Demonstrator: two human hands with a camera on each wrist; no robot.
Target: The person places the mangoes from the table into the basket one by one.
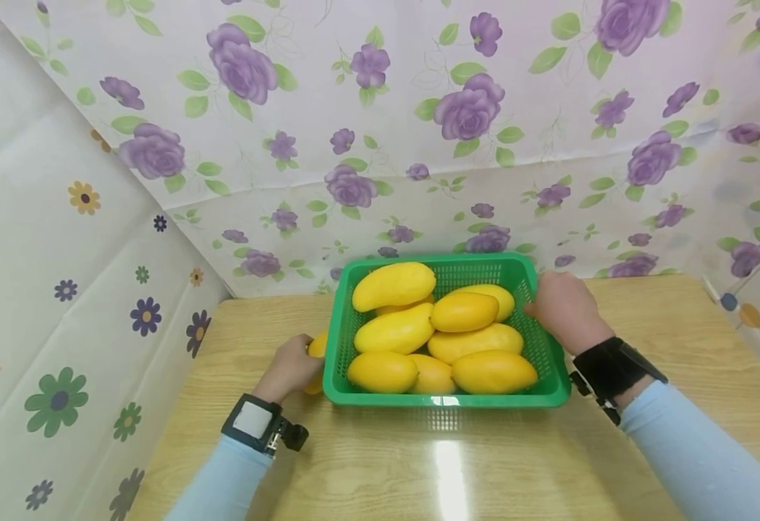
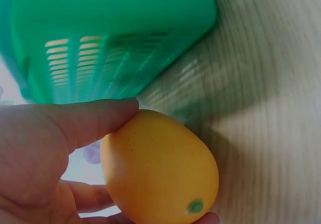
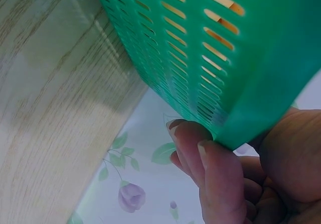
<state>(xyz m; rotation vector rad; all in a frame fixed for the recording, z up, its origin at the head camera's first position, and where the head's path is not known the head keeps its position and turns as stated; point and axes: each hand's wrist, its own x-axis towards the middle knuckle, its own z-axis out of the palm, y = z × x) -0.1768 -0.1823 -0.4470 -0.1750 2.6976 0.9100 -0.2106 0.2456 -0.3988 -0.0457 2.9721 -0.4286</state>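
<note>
A green plastic basket with slotted sides holds several yellow mangoes, some lying on top of others. At its left side, my left hand grips a separate orange-yellow mango outside the basket. In the left wrist view the thumb lies across this mango's upper side and fingers come round beneath it; a small green spot marks its end. My right hand holds the basket's right rim. The right wrist view shows fingers curled against the rim's edge, with the thumb partly hidden behind it.
The basket is over a light wood-grain table, near its back edge. Behind hangs a white cloth with purple roses. Another flowered cloth borders the left side. Both wrists carry black straps with small devices.
</note>
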